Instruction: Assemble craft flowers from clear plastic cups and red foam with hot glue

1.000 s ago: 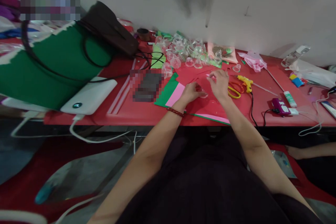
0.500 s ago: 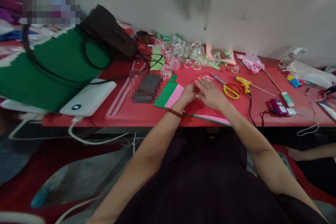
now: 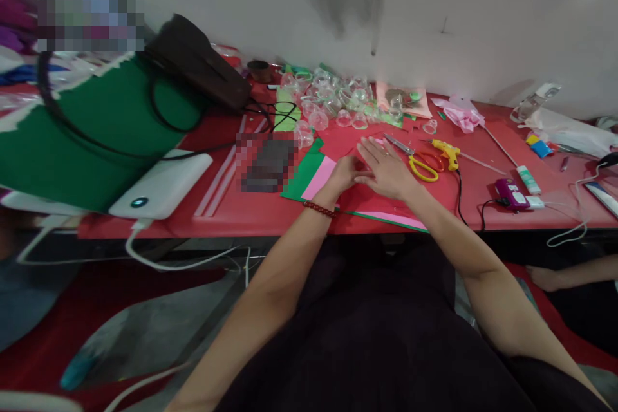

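Observation:
Flat and with its fingers stretched out, my right hand (image 3: 386,170) lies over red paper (image 3: 340,143) on the table. My left hand (image 3: 344,175) is close against it, fingers bent inward and partly covered by the right hand. Whatever those bent fingers hold is hidden. Green paper (image 3: 300,179) and pink paper (image 3: 318,180) stick out from under the red sheet, left of my hands. Just right of my right hand are scissors (image 3: 423,170) with yellow and red handles, and a yellow glue gun (image 3: 447,153).
Clear plastic cups (image 3: 333,100) are heaped by the wall. To the left are a phone (image 3: 270,164), pink strips (image 3: 219,174), a white power bank (image 3: 161,187) and a dark bag (image 3: 197,64). A purple box (image 3: 512,194) with cables sits right. Another person's hand (image 3: 543,277) shows far right.
The view has shifted very slightly. Both hands stay at nearly the same place on the red paper, with no clear change of grip.

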The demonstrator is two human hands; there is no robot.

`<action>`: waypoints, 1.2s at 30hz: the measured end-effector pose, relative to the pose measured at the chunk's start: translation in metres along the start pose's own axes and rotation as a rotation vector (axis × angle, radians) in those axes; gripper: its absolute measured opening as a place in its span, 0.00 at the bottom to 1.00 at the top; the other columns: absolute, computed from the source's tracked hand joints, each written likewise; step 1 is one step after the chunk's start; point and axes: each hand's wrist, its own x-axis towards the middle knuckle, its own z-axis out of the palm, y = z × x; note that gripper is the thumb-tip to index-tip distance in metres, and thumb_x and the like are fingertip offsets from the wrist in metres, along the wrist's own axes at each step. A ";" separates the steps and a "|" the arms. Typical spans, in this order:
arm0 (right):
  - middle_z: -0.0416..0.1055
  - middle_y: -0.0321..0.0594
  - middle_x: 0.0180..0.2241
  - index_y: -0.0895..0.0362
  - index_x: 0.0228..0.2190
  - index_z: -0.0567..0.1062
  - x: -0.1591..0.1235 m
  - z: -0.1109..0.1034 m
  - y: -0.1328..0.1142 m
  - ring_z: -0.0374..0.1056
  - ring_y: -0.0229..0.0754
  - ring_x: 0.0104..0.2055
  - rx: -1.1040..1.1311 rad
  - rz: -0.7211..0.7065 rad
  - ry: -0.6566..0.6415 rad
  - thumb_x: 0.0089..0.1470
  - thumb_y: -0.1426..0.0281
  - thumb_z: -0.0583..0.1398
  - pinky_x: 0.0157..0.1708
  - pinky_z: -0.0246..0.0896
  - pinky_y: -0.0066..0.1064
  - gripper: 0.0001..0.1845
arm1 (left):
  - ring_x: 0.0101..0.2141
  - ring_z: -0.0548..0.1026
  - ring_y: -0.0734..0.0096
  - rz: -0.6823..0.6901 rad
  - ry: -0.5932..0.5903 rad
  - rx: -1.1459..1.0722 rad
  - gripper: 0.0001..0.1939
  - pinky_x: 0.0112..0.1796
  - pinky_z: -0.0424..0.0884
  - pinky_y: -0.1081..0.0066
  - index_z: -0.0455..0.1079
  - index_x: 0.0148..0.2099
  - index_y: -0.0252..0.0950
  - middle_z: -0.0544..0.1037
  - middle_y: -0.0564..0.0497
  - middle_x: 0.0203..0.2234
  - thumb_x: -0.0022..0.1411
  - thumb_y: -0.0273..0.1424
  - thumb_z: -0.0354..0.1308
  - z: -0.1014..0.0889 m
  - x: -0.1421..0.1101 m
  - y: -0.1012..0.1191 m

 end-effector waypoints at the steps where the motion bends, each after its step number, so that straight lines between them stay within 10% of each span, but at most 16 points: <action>1: 0.53 0.53 0.77 0.61 0.75 0.59 0.000 0.000 0.000 0.43 0.57 0.82 -0.002 0.004 0.013 0.68 0.53 0.61 0.80 0.32 0.58 0.44 | 0.28 0.72 0.63 -0.007 0.000 0.024 0.23 0.35 0.71 0.61 0.66 0.23 0.39 0.67 0.53 0.17 0.44 0.45 0.76 0.000 0.000 0.000; 20: 0.53 0.53 0.77 0.58 0.74 0.61 0.001 0.016 0.007 0.46 0.56 0.81 0.112 -0.017 0.021 0.64 0.63 0.66 0.80 0.36 0.57 0.43 | 0.31 0.77 0.57 -0.044 0.037 -0.135 0.17 0.35 0.76 0.59 0.72 0.27 0.39 0.73 0.53 0.20 0.41 0.38 0.77 0.004 0.000 -0.008; 27: 0.52 0.50 0.78 0.51 0.76 0.56 -0.008 0.005 0.034 0.44 0.55 0.82 0.398 0.040 0.163 0.65 0.46 0.62 0.78 0.41 0.58 0.48 | 0.37 0.80 0.52 -0.097 0.112 -0.109 0.20 0.40 0.78 0.57 0.74 0.30 0.37 0.81 0.45 0.27 0.41 0.40 0.79 0.004 -0.005 0.006; 36: 0.38 0.58 0.80 0.50 0.78 0.42 -0.030 0.042 0.043 0.35 0.63 0.83 0.434 0.151 0.329 0.42 0.41 0.76 0.78 0.37 0.65 0.78 | 0.43 0.81 0.58 -0.051 -0.018 -0.440 0.30 0.48 0.76 0.60 0.80 0.42 0.35 0.84 0.46 0.37 0.40 0.48 0.80 0.006 -0.014 0.026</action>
